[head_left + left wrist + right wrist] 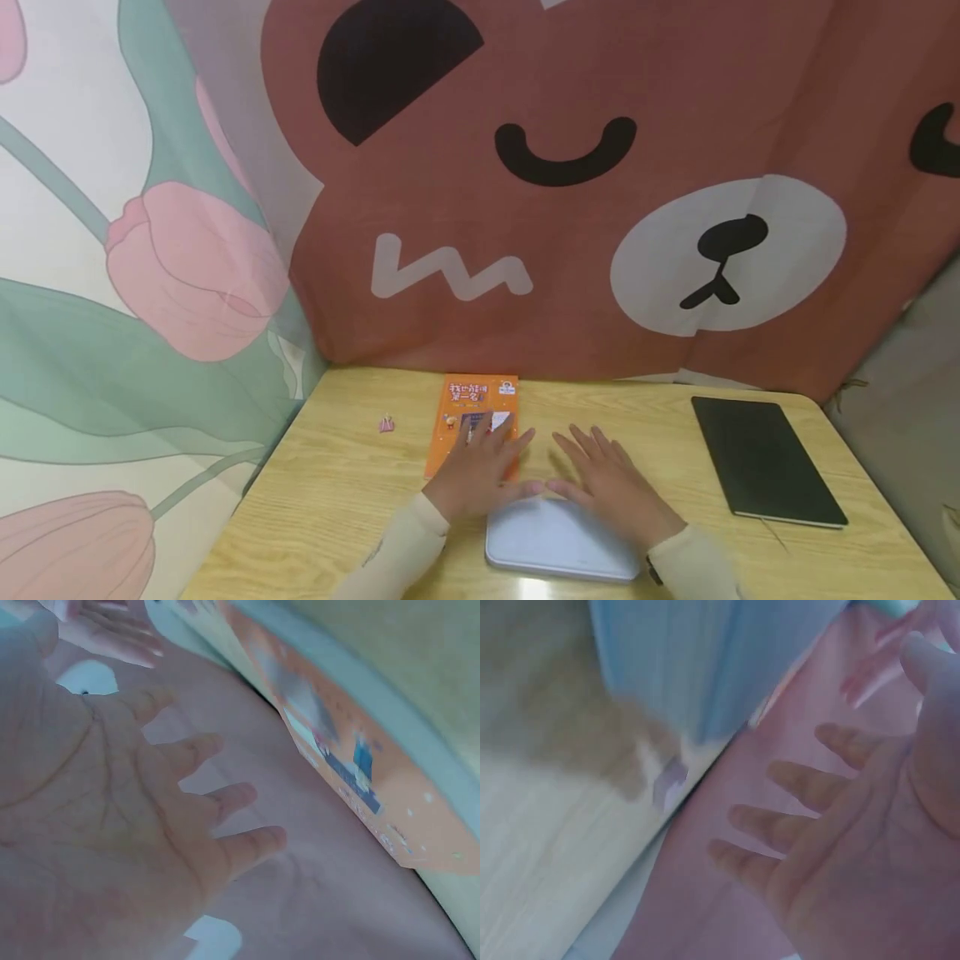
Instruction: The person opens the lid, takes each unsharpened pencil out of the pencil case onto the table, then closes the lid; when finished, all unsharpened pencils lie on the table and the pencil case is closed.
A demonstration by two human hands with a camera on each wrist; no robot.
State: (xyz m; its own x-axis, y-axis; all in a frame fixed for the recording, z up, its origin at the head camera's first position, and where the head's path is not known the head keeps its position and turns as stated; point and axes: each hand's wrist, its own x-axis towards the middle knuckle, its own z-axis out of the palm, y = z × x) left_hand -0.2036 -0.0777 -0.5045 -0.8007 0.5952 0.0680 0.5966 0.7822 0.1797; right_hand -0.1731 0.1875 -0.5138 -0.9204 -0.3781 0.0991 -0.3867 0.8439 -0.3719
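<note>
With fingers spread and gripping nothing, the left hand [480, 473] hovers at ten o'clock and the right hand [611, 483] at one from the flat, pale-blue, round-cornered case [551, 542], apparently a readying step, so a grip would call for lowering and curling them.

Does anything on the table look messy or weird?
Nothing looks spilled or broken. One slightly odd thing: a thin strand pokes out at the near edge of the black notebook, on the table's right side. It might be a bookmark ribbon.
</note>
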